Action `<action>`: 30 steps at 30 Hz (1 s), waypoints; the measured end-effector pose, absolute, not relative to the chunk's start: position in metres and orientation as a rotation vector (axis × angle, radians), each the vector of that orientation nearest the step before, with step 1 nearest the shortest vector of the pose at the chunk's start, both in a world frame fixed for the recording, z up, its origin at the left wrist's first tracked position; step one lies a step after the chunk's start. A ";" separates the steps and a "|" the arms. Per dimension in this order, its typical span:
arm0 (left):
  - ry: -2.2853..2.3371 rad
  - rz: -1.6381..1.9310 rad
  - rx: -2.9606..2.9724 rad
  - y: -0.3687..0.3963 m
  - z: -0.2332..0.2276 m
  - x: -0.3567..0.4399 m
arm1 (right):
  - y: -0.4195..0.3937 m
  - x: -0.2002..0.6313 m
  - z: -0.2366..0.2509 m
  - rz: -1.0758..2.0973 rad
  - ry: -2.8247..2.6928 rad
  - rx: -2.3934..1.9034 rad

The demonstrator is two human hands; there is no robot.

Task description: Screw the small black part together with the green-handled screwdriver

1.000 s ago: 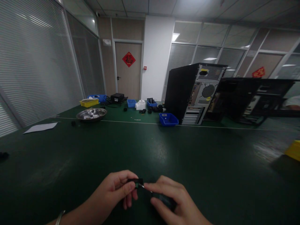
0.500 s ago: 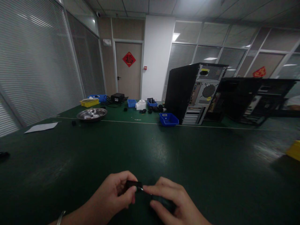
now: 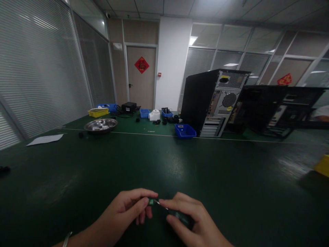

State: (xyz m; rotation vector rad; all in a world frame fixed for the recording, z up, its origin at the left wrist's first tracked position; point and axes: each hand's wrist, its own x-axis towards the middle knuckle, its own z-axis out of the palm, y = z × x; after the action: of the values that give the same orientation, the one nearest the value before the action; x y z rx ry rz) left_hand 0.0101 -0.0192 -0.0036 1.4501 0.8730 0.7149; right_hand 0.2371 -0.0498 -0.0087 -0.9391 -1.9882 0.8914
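While pinched between left-hand fingers [image 3: 140,205], small green part [image 3: 151,201] seemingly meets right fingers [image 3: 167,203].

Dim ceiling panels [image 3: 192,40] leave the room underexposed, with soft glare patches on the dark green worktop [image 3: 177,164], murky, slightly blurred hands in the foreground, and wide-angle bending of the blinds [image 3: 38,68] and yellow bin [image 3: 322,165] at the edges.

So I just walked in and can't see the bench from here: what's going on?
A person sits at a green table. Their left hand pinches a small green part, and their right hand holds a dark-handled tool with its metal tip against that part. An open computer tower stands farther back.
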 end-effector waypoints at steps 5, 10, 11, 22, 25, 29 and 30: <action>0.799 0.709 1.374 -0.016 -0.008 0.007 | -0.050 0.237 -0.007 0.900 -1.983 -0.899; 0.692 0.683 1.285 -0.012 -0.015 0.006 | -0.051 0.237 -0.005 0.905 -1.970 -0.875; 0.683 0.686 1.278 -0.012 -0.016 0.006 | -0.050 0.237 -0.004 0.901 -1.971 -0.874; 0.846 0.721 1.345 -0.017 -0.005 0.009 | -0.049 0.238 -0.008 0.916 -2.005 -0.869; 0.793 0.706 1.302 -0.015 -0.008 0.009 | -0.048 0.241 -0.009 0.914 -1.988 -0.800; 0.721 0.675 1.227 -0.011 -0.016 0.009 | -0.045 0.241 -0.012 0.896 -1.957 -0.714; 0.710 0.674 1.210 -0.010 -0.019 0.010 | -0.045 0.240 -0.013 0.892 -1.958 -0.719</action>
State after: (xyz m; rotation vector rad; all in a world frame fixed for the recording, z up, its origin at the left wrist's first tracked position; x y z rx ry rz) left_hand 0.0097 -0.0102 -0.0186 1.2099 0.7098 0.6738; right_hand 0.2402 -0.0445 -0.0127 -0.7188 -1.9581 0.8917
